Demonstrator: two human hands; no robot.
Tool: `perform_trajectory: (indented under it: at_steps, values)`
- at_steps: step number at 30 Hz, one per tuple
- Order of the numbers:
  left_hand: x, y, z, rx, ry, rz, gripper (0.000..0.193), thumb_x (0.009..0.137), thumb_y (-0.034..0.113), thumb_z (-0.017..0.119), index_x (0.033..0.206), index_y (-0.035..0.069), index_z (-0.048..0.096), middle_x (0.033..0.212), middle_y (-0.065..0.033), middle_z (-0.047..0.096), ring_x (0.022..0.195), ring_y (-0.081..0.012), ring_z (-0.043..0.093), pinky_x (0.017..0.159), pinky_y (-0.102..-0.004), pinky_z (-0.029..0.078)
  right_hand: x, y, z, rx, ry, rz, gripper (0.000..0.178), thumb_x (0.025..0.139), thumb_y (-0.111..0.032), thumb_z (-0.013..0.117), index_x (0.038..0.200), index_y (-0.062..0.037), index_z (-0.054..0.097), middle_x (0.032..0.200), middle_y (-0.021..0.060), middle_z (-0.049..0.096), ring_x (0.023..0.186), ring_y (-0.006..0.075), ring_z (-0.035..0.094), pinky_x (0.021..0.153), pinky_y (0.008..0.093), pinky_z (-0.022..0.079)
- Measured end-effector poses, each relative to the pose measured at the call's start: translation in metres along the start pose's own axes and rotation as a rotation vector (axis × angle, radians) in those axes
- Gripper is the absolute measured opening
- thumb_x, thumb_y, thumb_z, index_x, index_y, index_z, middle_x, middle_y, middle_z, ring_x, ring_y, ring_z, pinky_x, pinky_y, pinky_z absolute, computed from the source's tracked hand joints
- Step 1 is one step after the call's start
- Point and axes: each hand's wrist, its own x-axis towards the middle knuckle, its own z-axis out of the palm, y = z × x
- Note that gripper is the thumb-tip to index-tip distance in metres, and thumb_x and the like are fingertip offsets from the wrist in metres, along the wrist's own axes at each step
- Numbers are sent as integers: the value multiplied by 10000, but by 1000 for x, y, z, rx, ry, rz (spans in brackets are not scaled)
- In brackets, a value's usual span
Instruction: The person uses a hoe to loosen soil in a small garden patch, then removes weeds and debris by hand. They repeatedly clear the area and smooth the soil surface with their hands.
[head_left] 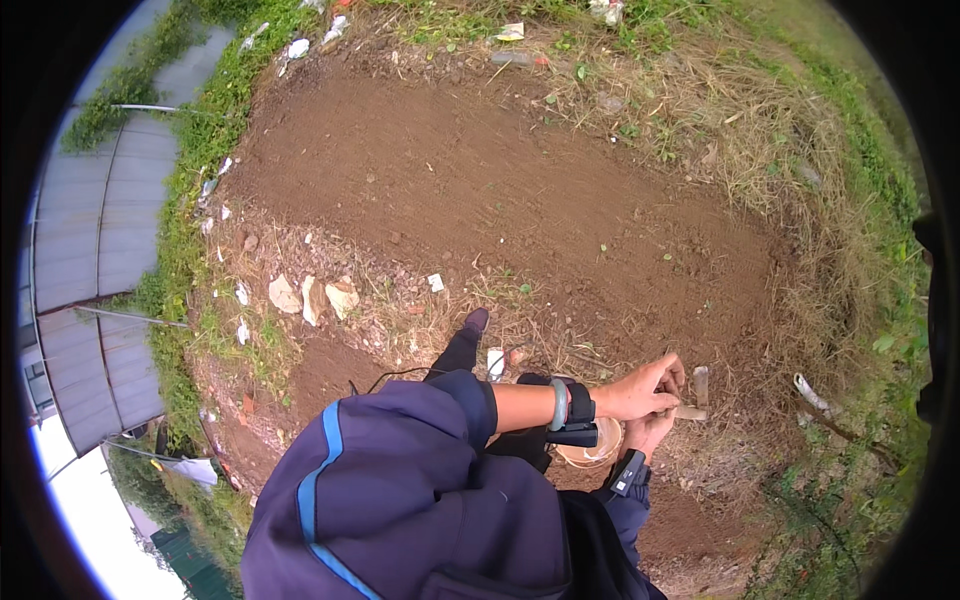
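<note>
while both arms reach to the right of my body, the items stand as follows. left hand point(640, 392): bare, fingers bent, thumb and finger curled toward each other. right hand point(648, 432): bare, just below the left one, fingers drawn in close to it. whether either set of fingers is clamped on something small, i cannot tell. one flat pale strip point(690, 412): right at my fingertips; held or lying on the ground, i cannot tell. one second strip point(702, 385): pale, on the ground near the first, set crosswise to it. one bucket point(590, 445): round, pale brown, partly hidden by my left wrist. left wrist: one pale green bangle point(559, 404), one black strap point(580, 403). right wrist: one black device point(628, 473). ground: brown soil point(480, 190); dry straw point(800, 130) beyond its right side; pale stones point(342, 298) to the left; gray fence point(125, 200), far left.
</note>
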Motion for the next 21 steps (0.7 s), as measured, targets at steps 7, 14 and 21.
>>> perform_trajectory:
  at_steps: [7,14,21]
  values:
    - [-36,2,-60,62,226,-118,157,956,150,550,967,1,599,765,-6,578,704,-68,514,636,-252,447,-4,-66,-19,116,269,57,119,848,-200,608,778,-123,550,646,14,575,691,169,611,870,523,422]
    - [-91,3,-146,250,411,-206,188,966,190,537,943,8,578,734,-15,564,641,-78,492,575,-251,420,-95,-125,13,195,366,-22,103,791,-159,585,779,-59,562,641,35,582,630,177,579,906,496,383]
    - [-108,22,-188,70,367,-250,355,832,-13,634,1174,14,545,1101,-92,616,967,-184,611,850,-314,493,-171,-39,49,206,226,133,143,854,-172,541,911,-42,554,625,-28,529,654,133,563,853,442,387]
